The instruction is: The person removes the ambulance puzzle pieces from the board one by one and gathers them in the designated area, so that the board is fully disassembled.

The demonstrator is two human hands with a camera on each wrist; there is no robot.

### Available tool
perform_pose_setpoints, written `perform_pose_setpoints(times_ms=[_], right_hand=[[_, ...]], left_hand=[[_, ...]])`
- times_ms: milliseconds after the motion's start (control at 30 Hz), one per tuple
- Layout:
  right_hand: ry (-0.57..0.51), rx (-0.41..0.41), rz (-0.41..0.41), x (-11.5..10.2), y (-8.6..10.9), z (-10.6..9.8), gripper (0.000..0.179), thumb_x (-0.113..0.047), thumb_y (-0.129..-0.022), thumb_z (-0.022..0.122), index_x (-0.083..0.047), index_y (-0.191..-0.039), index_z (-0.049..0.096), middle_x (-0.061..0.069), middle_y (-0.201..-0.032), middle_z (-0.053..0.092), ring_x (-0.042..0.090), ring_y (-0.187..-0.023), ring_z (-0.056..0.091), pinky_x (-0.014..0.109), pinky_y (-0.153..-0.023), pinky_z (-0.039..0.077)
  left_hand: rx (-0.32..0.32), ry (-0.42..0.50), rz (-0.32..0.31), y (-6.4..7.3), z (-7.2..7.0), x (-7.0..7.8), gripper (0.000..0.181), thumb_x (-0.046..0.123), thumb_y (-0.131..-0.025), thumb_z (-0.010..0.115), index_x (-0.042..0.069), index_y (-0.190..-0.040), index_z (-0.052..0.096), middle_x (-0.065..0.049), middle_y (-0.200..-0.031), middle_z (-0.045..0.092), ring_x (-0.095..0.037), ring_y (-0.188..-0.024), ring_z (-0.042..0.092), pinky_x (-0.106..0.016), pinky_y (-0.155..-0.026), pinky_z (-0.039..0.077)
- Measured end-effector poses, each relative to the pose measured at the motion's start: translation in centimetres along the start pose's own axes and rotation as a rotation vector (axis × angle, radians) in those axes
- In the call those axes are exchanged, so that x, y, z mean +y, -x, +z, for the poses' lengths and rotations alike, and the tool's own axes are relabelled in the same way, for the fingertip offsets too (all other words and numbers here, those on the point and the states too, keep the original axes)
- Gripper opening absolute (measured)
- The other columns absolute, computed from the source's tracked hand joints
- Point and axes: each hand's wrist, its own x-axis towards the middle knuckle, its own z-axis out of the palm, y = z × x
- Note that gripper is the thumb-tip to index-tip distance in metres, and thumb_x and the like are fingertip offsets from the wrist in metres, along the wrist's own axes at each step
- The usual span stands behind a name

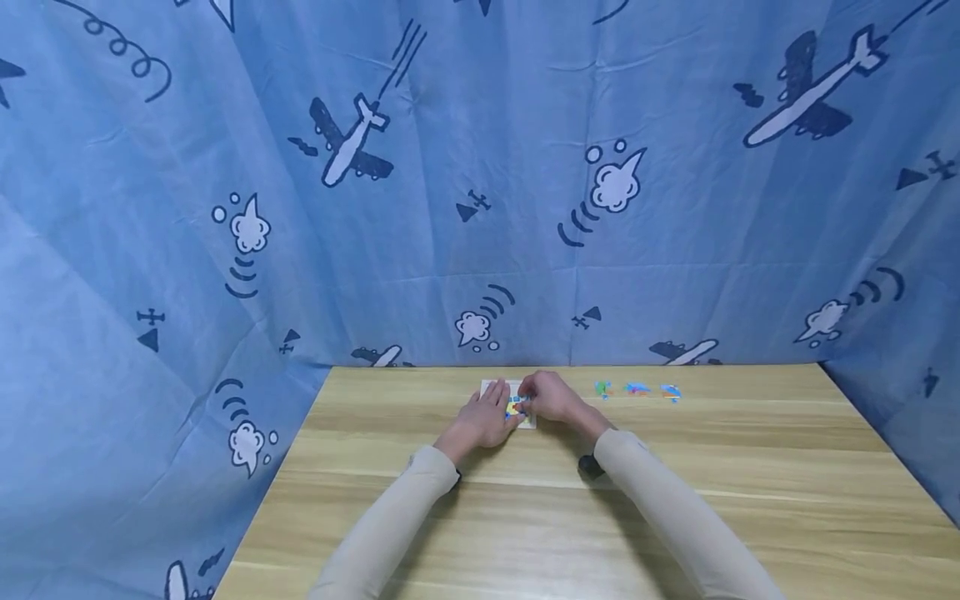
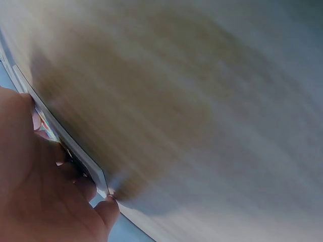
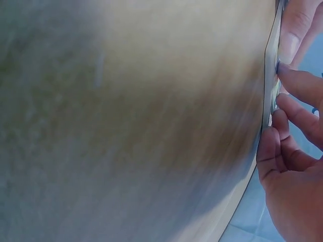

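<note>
Board (image 1: 531,423) — white — bears coloured shapes (image 1: 514,409); fingers (image 3: 299,113) touch it.

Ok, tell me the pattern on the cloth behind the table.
The cloth is blue with dark-and-white airplanes and white clouds, clearest in the head view.

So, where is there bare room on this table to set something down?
The table is bare left of the left sleeve, between the sleeves, and right of the right sleeve, below three small colourful pieces. It is crowded at the board, with the left hand and right hand over it.
</note>
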Motion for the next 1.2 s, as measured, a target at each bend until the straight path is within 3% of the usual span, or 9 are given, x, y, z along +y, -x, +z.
perform_pose_setpoints(times_ms=[333,500,867,1200], right_hand=[[-0.005,0.017,-0.010,0.0,0.2,0.1,0.010,-0.005,-0.086,0.080,-0.003,-0.095,0.076,0.008,-0.091,0.076,0.019,-0.087,0.067,0.045,-0.092,0.059],[-0.020,0.027,-0.038,0.2,0.5,0.0,0.014,-0.002,-0.085,0.077,-0.001,-0.099,0.076,0.009,-0.091,0.073,0.018,-0.084,0.063,0.040,-0.083,0.057],[-0.135,0.059,-0.067,1.1,1.5,0.0,0.023,0.005,-0.089,0.068,-0.004,-0.108,0.075,0.007,-0.084,0.072,0.012,-0.076,0.062,0.031,-0.072,0.055],[-0.231,0.122,0.062,1.6,2.2,-0.5,0.015,-0.001,-0.094,0.071,-0.004,-0.107,0.077,0.008,-0.093,0.077,0.014,-0.085,0.068,0.028,-0.076,0.056]], left_hand=[[0.008,-0.015,0.007,0.1,0.2,0.0,0.077,0.056,-0.112,0.026,0.005,-0.168,0.017,-0.010,-0.179,0.013,-0.023,-0.167,0.014,-0.043,-0.135,0.023],[0.004,-0.014,0.004,0.2,0.1,0.1,0.077,0.057,-0.112,0.025,0.005,-0.169,0.017,-0.010,-0.179,0.012,-0.022,-0.167,0.013,-0.043,-0.135,0.023],[0.007,-0.014,-0.003,0.3,0.1,-0.1,0.077,0.057,-0.112,0.025,0.006,-0.169,0.016,-0.010,-0.179,0.012,-0.023,-0.167,0.013,-0.042,-0.135,0.022],[0.016,0.001,0.002,0.4,-0.1,0.1,0.078,0.057,-0.112,0.027,0.005,-0.169,0.016,-0.010,-0.179,0.011,-0.023,-0.167,0.013,-0.042,-0.136,0.021]])
